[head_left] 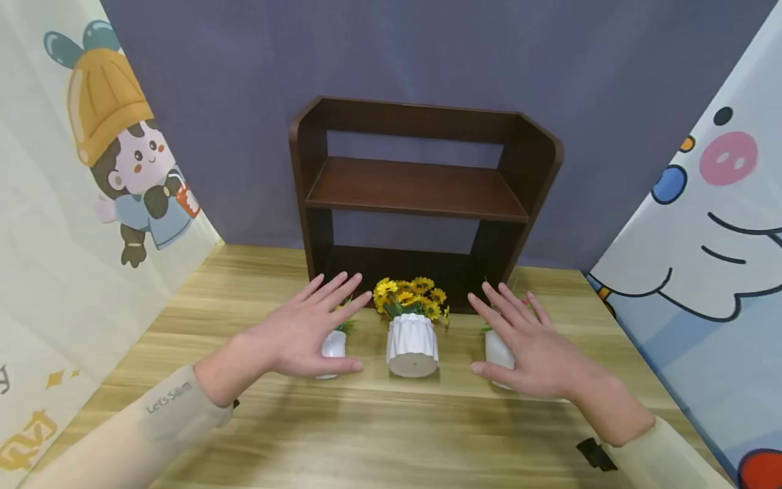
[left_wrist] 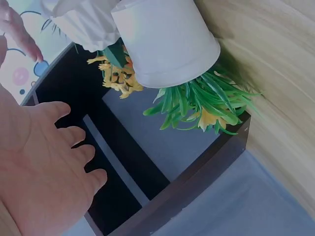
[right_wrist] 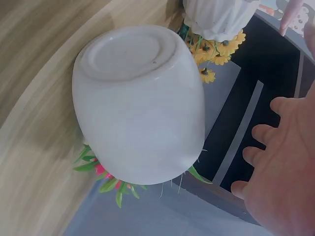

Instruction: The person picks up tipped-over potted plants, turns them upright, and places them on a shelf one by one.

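My left hand (head_left: 302,333) is held flat with its fingers spread, above and partly over a small white pot (head_left: 333,345) with green leaves and a yellow flower. My right hand (head_left: 537,350), also spread, hovers over another white pot (right_wrist: 142,108) with green leaves and pink flowers, hiding much of it in the head view. Between the hands lies a fluted white pot (head_left: 413,343) of yellow flowers (head_left: 409,295). Its base faces me, so it appears to be on its side. Neither hand grips anything.
Behind the pots stands a dark brown two-tier wooden shelf (head_left: 418,187) against a grey-blue backdrop (head_left: 403,54). Everything rests on a wood-grain table (head_left: 379,435). Cartoon-printed panels (head_left: 36,224) rise at the left and right sides.
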Motion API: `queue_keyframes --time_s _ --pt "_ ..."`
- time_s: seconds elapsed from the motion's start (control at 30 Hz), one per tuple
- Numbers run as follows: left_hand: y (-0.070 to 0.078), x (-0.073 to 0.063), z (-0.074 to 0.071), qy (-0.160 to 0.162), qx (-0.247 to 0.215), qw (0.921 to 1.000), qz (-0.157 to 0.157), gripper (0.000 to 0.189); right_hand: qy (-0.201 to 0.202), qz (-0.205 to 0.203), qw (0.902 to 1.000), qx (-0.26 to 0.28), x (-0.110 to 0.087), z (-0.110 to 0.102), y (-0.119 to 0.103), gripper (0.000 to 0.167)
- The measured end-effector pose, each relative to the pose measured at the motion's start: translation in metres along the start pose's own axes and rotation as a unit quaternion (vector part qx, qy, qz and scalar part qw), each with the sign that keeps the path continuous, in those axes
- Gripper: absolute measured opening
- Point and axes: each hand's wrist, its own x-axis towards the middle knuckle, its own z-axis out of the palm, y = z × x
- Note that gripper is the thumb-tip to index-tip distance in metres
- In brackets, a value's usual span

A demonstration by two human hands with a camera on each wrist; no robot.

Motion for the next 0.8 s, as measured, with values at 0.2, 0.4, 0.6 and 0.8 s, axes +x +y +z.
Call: queue_keyframes --time_s 0.2,0.4,0.6,0.8 --pt "-0.01 0.003 -0.012 0.099 -0.04 0.9943 -0.003 0.091 0.042 -0.012 0.9988 0.019 -0.003 -0.007 0.003 0.09" --pt "-0.035 0.013 -0.051 0.257 -0.041 0.9652 -0.024 0.084 0.083 -0.02 0.9948 0.055 -0.018 -0.015 0.015 0.072" --pt "-0.072 0.028 -0.094 0.352 -0.06 0.9318 -0.067 0.078 0.115 0.004 0.9915 0.061 -0.038 -0.017 0.032 0.072" --pt "-0.099 0.048 -0.119 0.372 -0.059 0.9199 -0.11 0.078 0.131 0.025 0.9884 0.071 -0.062 -0.013 0.048 0.074"
